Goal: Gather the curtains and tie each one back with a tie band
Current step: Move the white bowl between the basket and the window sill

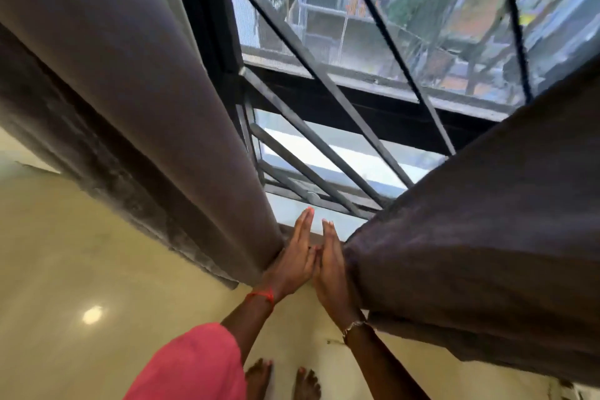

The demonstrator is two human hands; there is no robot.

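Looks down along a window behind a dark metal grille (324,91). Sets the left hand (293,256) against the inner edge of the left curtain (146,114), with the left fingers (305,221) straight, close together and holding nothing. Sets the right hand (331,265) against the inner edge of the right curtain (487,237), with the right fingers (328,230) likewise straight and together, gripping no cloth. Places the two hands side by side in the narrow gap between the curtains, touching each other near the knuckles, fingertips pointing toward the bottom of the window. Cannot tell whether palms or backs of the hands meet the fabric.

Shows the left curtain hanging in thick brown folds down to the floor (81,269), and the right curtain spread wide across the lower right of the view, dark brown and creased. Wears a red thread (261,295) on the left wrist, a silver bracelet (354,325) on the right wrist and a pink sleeve (194,364) on the left arm. Stands barefoot on the glossy cream floor, with the left foot (259,373) and right foot (306,383) at the bottom of the view, below the hands.
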